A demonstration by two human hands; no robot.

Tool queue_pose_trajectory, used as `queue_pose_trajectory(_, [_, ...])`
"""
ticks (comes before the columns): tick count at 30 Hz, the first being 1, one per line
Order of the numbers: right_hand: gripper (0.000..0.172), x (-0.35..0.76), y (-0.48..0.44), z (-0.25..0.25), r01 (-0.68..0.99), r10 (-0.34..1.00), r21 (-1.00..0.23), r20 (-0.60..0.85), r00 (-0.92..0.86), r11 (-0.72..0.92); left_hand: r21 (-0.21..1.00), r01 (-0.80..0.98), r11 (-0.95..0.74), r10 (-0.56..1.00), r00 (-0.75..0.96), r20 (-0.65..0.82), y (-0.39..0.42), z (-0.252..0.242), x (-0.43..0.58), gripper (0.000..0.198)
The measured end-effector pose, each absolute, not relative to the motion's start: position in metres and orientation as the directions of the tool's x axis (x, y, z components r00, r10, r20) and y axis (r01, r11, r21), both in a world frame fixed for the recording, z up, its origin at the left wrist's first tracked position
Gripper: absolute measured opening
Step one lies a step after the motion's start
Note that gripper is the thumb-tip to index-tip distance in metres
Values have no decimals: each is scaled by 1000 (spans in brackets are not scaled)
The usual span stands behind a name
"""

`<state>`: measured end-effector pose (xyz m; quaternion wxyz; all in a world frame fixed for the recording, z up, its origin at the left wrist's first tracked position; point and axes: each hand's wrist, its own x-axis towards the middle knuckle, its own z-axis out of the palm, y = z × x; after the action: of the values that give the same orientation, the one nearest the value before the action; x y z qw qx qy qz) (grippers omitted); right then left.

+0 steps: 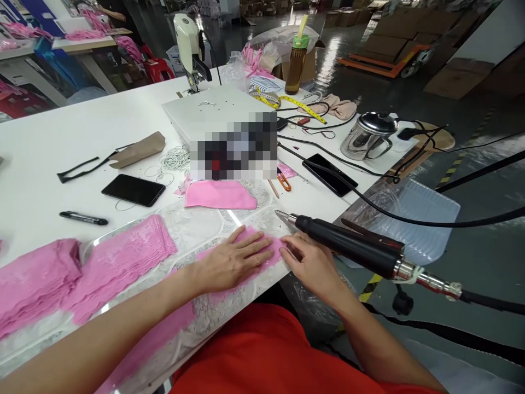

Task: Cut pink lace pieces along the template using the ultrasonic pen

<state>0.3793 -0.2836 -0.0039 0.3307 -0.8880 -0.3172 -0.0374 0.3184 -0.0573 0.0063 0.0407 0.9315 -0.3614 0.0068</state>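
Observation:
My left hand (229,262) lies flat, fingers stretched out, on a pink lace piece (268,254) at the table's near edge. My right hand (311,265) meets it from the right, fingertips touching the lace's right end. A black pen-shaped tool (348,243) with a metal tip and a cable rests along the thumb side of my right hand, hanging past the table edge with its tip pointing left. Under the lace is a clear work plate (197,224) dusted with white scraps.
Stacks of pink lace (123,254) lie left. Beyond are a folded pink cloth (221,194), two black phones (133,190) (330,174), a black marker (84,219), orange scissors (284,180), a white machine (213,112), a steel kettle (367,134), a bottle (296,63) and cables.

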Motion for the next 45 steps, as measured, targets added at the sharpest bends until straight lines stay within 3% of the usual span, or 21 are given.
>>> queue_pose_trajectory(7, [16, 384, -287, 4, 500, 549, -702, 185, 815, -507, 61, -666, -744, -664, 746, 43, -56, 4, 315, 46])
queue_pose_trajectory(12, [19, 386, -289, 5, 417, 517, -735, 107, 849, -534, 64, -655, -753, -655, 755, 23, -56, 5, 315, 47])
queue_pose_trajectory(19, [13, 387, -285, 5, 449, 536, -697, 110, 837, -559, 61, -662, -747, -657, 750, 80, -55, 1, 316, 48])
queue_pose_trajectory(27, [19, 385, -283, 4, 297, 490, -834, 37, 871, -465, 64, -656, -752, -649, 753, 104, -56, -2, 315, 47])
queue_pose_trajectory(30, [18, 385, -279, 0, 308, 468, -841, 76, 881, -444, 55, -650, -758, -643, 758, 112, -55, -3, 314, 47])
queue_pose_trajectory(38, [17, 382, -291, -8, 439, 386, -717, 252, 887, -542, 27, -653, -757, -643, 751, 148, -55, 0, 312, 47])
queue_pose_trajectory(45, [18, 376, -310, -23, 714, 460, -490, 548, 698, -499, 46, -690, -722, -686, 723, 78, -58, 5, 321, 48])
